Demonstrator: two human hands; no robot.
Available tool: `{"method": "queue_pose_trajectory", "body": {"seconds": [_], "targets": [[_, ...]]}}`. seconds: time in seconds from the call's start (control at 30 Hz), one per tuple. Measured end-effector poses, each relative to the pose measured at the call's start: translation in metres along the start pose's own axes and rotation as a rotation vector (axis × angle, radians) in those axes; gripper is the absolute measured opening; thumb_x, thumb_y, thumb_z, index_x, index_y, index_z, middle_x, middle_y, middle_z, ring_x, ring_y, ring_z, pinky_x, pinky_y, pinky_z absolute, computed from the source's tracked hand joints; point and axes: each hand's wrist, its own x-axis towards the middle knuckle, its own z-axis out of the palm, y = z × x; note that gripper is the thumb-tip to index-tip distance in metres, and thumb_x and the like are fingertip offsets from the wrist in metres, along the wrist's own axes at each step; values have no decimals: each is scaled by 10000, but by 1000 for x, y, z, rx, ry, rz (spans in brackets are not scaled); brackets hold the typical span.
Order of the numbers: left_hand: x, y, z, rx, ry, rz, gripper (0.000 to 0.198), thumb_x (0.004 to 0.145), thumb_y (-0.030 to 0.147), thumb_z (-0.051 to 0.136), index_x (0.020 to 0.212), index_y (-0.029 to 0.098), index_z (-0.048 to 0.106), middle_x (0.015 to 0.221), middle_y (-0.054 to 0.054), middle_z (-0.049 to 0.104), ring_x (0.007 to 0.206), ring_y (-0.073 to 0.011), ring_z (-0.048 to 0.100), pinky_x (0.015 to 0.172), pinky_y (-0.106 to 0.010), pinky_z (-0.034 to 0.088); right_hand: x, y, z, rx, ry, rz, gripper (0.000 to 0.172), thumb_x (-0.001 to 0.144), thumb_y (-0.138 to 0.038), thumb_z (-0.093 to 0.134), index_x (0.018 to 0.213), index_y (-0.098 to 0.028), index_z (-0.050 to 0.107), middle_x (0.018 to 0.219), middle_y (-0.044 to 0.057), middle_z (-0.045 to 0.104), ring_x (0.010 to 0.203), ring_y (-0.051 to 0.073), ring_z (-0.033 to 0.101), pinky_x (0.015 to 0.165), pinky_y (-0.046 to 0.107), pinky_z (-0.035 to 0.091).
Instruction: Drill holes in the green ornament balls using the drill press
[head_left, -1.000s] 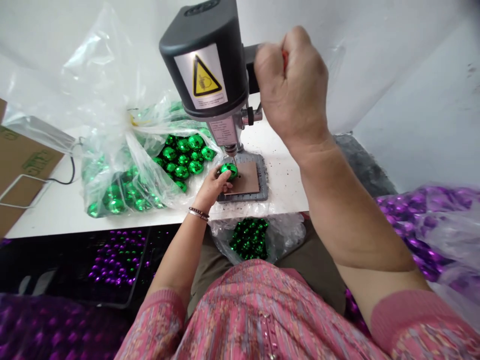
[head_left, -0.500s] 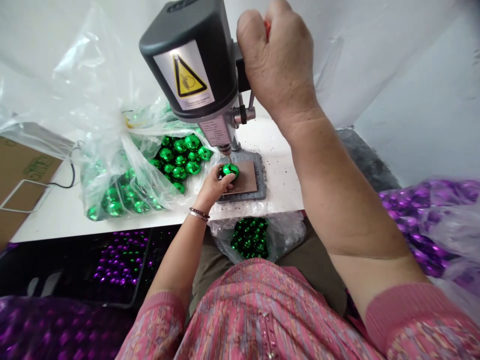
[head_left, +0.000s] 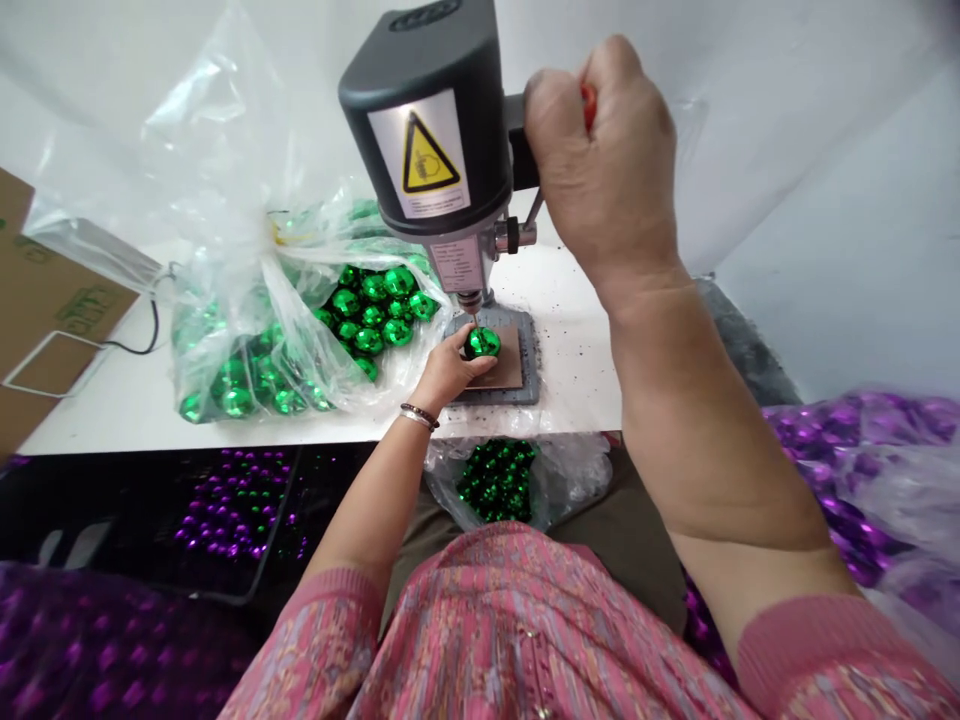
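My left hand holds a shiny green bauble down on a brown pad, which lies on the grey base plate of a bench drill press. The thin drill bit points down and sits at or just above the top of the bauble; I cannot tell if they touch. My right hand is closed around the press's side handle, and only a bit of its red grip shows past my fingers.
A clear plastic bag of green baubles stands left of the press on the white table, which has dark specks. Another bag of green baubles rests on my lap. A black crate holds purple and green baubles, and purple baubles lie at right.
The bauble has shifted slightly right under the bit, and the whole view has swayed a little. My right hand stays closed on the handle.
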Motion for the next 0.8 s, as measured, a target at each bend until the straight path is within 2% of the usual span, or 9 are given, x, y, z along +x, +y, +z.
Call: {"method": "queue_pose_trajectory", "body": {"seconds": [0.13,0.27,0.57,0.8], "targets": [[1,-4,0,15,-16,3,730,665,260,821,1354,137,614,995,-36,719,889,-186,634,866,-296,509,-23,12,-5,102,10,-145,373,896,-231,555,682,-237,250,647,-71,279,632,68,249,686,235,325],[3,-10,1,-48,-50,26,759,659,279,816,1374,148,599,965,-20,718,866,-169,634,855,-282,517,-44,27,-7,90,49,-245,255,834,-261,551,725,-231,322,659,-52,376,602,72,329,665,262,369],[2,-10,-1,-9,-58,30,750,676,299,801,1382,155,593,964,-16,716,876,-171,640,867,-279,509,-82,61,1,12,35,-360,133,919,-353,466,845,-243,461,714,-21,540,614,100,486,662,287,476],[1,-7,0,-37,-52,38,716,675,260,806,1354,136,613,990,-27,725,882,-169,633,864,-267,507,-92,77,16,36,163,-412,124,923,-356,464,884,-240,481,686,-21,499,612,112,496,628,289,448]]}}
